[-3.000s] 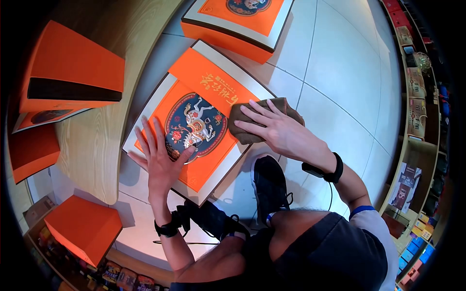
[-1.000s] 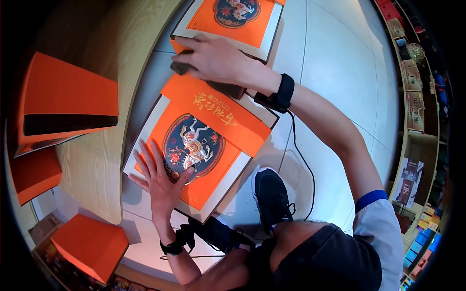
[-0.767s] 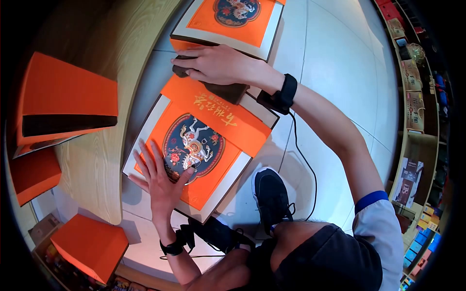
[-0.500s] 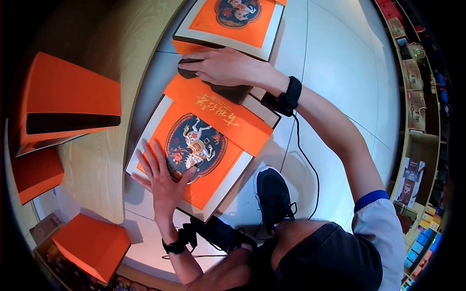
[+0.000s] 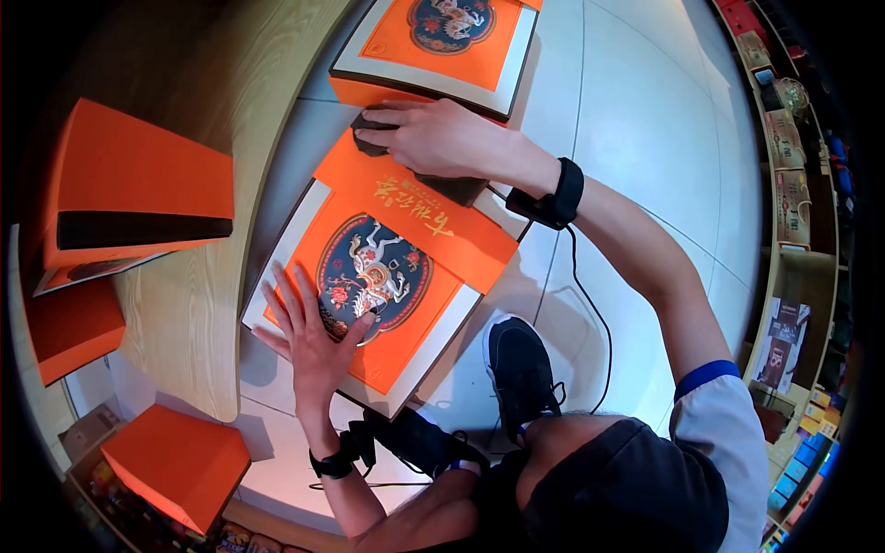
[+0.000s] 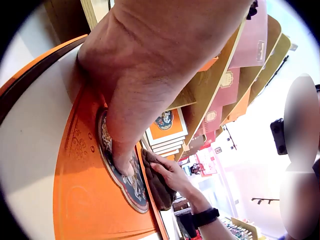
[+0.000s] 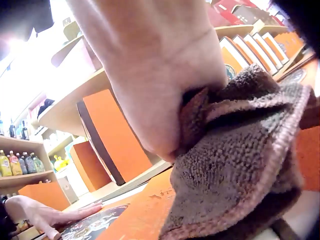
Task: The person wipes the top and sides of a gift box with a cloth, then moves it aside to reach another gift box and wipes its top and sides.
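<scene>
An orange and white gift box (image 5: 387, 364) lies on the floor, its lid bearing a dark medallion (image 5: 406, 263) with a silver horse. My left hand (image 5: 318, 355) rests on the lid with fingers spread, the thumb on the medallion's edge. Across the box's far part runs an orange band (image 5: 424, 207) with gold characters. Over that band's far edge my right hand (image 5: 442, 138) holds a brown terry cloth (image 7: 235, 150), bunched under the palm and fingers. In the left wrist view the cloth (image 6: 157, 185) stands against the lid, gripped by the right hand (image 6: 175, 175).
A second orange box (image 5: 415, 88) sits just beyond. Left of me is a wooden counter (image 5: 198, 304) with an upright orange box (image 5: 143, 175); another orange box (image 5: 180, 465) is at lower left. Shelves (image 5: 788, 276) line the right side. My shoe (image 5: 521, 369) is beside the box.
My right hand moved with the cloth from the box's right side to its far edge, then slid slightly rightward along there. The left hand stays on the lid.
</scene>
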Tool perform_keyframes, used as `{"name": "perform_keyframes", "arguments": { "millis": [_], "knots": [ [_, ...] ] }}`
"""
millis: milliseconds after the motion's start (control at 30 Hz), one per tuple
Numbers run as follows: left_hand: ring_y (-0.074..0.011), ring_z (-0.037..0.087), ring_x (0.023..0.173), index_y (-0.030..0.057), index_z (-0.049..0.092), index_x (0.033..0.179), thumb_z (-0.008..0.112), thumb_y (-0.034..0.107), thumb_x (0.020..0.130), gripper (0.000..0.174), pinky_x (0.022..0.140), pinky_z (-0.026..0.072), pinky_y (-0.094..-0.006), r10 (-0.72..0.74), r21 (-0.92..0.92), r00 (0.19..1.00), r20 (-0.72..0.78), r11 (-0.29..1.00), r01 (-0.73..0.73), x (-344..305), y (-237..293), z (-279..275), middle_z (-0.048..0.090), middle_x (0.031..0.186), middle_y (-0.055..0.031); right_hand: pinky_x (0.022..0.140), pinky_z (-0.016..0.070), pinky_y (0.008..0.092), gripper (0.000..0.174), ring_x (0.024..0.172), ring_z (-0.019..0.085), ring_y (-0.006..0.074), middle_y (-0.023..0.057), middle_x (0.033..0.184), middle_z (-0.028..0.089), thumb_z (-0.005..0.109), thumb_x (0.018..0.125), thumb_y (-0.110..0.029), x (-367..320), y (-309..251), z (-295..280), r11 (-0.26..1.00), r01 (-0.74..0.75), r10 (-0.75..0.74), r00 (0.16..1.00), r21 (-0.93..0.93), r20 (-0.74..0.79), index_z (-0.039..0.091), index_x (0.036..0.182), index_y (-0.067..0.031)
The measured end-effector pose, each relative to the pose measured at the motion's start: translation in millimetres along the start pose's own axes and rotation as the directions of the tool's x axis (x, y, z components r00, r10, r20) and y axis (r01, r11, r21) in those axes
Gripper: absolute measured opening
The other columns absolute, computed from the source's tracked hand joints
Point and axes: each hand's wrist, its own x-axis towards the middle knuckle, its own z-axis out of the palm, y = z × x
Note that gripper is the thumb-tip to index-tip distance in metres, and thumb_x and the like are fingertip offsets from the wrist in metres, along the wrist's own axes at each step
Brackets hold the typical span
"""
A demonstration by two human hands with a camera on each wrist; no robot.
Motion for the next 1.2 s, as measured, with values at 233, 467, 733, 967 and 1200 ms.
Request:
{"name": "perform_keyframes", "arguments": {
  "millis": [233, 467, 733, 967, 1200],
  "knots": [
    [-0.0376, -0.009, 0.163, 0.0182, 0.012, 0.171, 0.078, 0.071, 0.078, 0.125, 0.113, -0.0168, -0.0783, -0.009, 0.014, 1.0, 0.002, 1.0, 0.009, -0.1, -0.4, 0.6, -0.001, 0.178, -0.0126, 0.087, 0.0624, 0.0376, 0.046, 0.135, 0.059, 0.0276, 0.01, 0.151, 0.057, 0.061, 0.096, -0.019, -3.2, -9.0, -6.8, 1.0, -0.016, 0.017, 0.998, -0.016, 0.057, 0.06, 0.141, -0.0091],
    [-0.0382, -0.007, 0.163, 0.0152, 0.012, 0.17, 0.075, 0.074, 0.079, 0.126, 0.114, -0.0164, -0.0778, -0.004, 0.004, 1.0, 0.001, 1.0, 0.004, 0.1, 1.7, -1.4, 0.0, 0.178, -0.013, 0.083, 0.0625, 0.0369, 0.046, 0.132, 0.061, 0.0294, 0.0111, 0.147, 0.058, 0.062, 0.092, -0.018, -9.4, -7.8, 0.5, 1.0, -0.028, 0.028, 0.998, -0.004, 0.057, 0.062, 0.137, -0.0074],
    [-0.0387, -0.007, 0.163, 0.0154, 0.012, 0.17, 0.076, 0.073, 0.079, 0.126, 0.114, -0.015, -0.0782, -0.008, 0.007, 1.0, -0.001, 1.0, 0.008, -0.8, 1.5, -2.0, 0.0, 0.178, -0.0131, 0.083, 0.0621, 0.0369, 0.043, 0.133, 0.06, 0.0296, 0.01, 0.144, 0.059, 0.061, 0.093, -0.016, -18.4, -12.9, -5.2, 0.998, -0.063, 0.062, 0.997, 0.019, 0.044, 0.062, 0.135, -0.007],
    [-0.0391, -0.007, 0.163, 0.016, 0.012, 0.17, 0.077, 0.072, 0.079, 0.126, 0.113, -0.0148, -0.0791, -0.015, -0.016, 1.0, 0.016, 1.0, 0.015, 0.0, 5.4, -5.7, 0.0, 0.178, -0.0129, 0.088, 0.0612, 0.0403, 0.041, 0.128, 0.063, 0.0302, 0.012, 0.141, 0.061, 0.06, 0.094, -0.015, -25.7, -12.0, -2.3, 0.995, -0.037, 0.04, 0.999, 0.09, -0.024, 0.063, 0.134, -0.0069],
    [-0.0393, -0.008, 0.163, 0.015, 0.013, 0.17, 0.076, 0.074, 0.078, 0.126, 0.113, -0.016, -0.0787, -0.006, -0.007, 1.0, 0.005, 1.0, 0.006, 0.4, 3.8, -3.3, 0.0, 0.178, -0.0133, 0.085, 0.0615, 0.0394, 0.038, 0.129, 0.062, 0.0288, 0.0108, 0.135, 0.063, 0.06, 0.093, -0.014, -29.7, -12.9, -6.8, 0.99, -0.049, 0.054, 0.998, 0.133, -0.031, 0.063, 0.13, -0.0068]
  ]
}}
